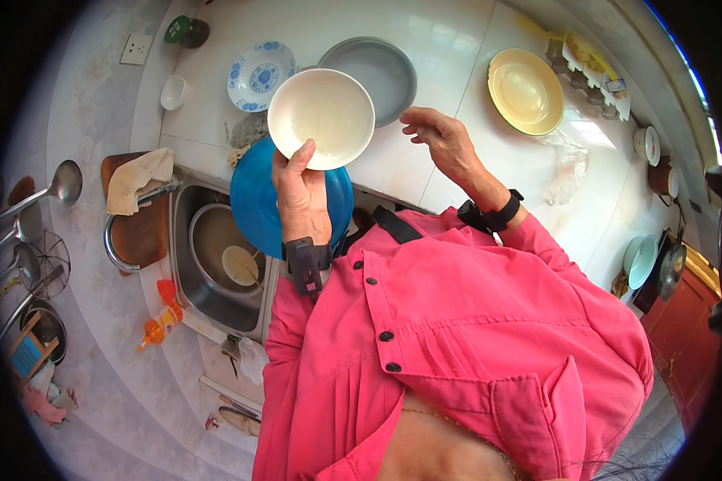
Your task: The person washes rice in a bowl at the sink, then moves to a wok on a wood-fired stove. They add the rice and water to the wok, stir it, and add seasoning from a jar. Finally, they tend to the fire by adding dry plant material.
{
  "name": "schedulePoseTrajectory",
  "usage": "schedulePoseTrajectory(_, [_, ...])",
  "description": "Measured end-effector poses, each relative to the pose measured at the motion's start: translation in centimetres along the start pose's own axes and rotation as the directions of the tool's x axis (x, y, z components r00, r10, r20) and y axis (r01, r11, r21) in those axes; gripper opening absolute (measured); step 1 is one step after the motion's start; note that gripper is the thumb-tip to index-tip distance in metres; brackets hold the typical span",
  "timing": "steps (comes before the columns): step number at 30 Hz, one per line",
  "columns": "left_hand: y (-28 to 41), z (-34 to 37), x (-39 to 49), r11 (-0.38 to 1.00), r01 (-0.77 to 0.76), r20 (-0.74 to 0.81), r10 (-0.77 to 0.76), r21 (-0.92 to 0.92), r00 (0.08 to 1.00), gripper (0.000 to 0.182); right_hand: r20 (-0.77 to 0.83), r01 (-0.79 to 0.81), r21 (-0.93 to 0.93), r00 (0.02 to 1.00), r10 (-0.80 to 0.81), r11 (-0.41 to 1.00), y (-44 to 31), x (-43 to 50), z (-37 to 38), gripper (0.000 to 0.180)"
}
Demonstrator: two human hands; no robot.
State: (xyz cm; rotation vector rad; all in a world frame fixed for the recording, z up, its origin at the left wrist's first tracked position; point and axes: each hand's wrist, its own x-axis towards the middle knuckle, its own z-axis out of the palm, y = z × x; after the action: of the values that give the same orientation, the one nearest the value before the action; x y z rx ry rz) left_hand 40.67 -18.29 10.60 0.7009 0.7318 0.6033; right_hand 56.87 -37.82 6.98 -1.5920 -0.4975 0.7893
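Observation:
My left hand (304, 195) grips a white bowl (325, 114) by its near rim, thumb inside, and the bowl's hollow faces up at me. Beneath that hand lies a round blue plastic basin or lid (256, 201), partly covered by the hand and bowl. Past the bowl, a grey round pan (382, 78) rests on the white tiled counter (397, 162). My right hand (436, 135) is raised near the pan's right edge, fingers bent and slightly apart, with nothing in it. A blue-and-white patterned plate (262, 77) sits left of the pan.
On the left, a steel sink (240, 309) contains a metal basin (201, 240) with a small bowl (239, 264) inside. An orange detergent bottle (161, 324) stands beside it. Rightward are a yellow enamel plate (525, 90), a clear plastic bag (568, 165) and a pale green bowl (641, 261).

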Motion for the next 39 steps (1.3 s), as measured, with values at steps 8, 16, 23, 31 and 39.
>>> schedulePoseTrajectory(8, [0.3,0.7,0.2,0.998,-0.025,-0.045,0.027,0.054,0.999,0.070,0.024,-0.049,0.021,0.999,0.048,0.999,1.1,0.2,0.2,0.034])
schedulePoseTrajectory(16, [0.4,1.5,0.1,0.993,-0.055,-0.085,0.064,0.103,0.994,0.069,0.040,-0.058,-0.025,0.997,0.059,0.998,1.3,0.3,-0.1,0.036])
schedulePoseTrajectory(23, [0.2,1.5,0.8,0.990,-0.084,-0.079,0.093,0.110,0.992,0.069,0.052,-0.085,-0.003,0.995,0.085,0.996,1.9,0.5,-0.2,0.037])
schedulePoseTrajectory(31, [0.2,2.6,0.6,0.984,-0.108,-0.095,0.122,0.138,0.988,0.071,0.071,-0.107,-0.002,0.992,0.107,0.994,2.2,0.2,-0.2,0.035])
schedulePoseTrajectory(39, [0.3,3.3,0.4,0.976,-0.137,-0.082,0.153,0.172,0.985,0.070,0.063,-0.037,-0.054,0.997,0.040,0.998,2.2,0.3,-0.2,0.033])
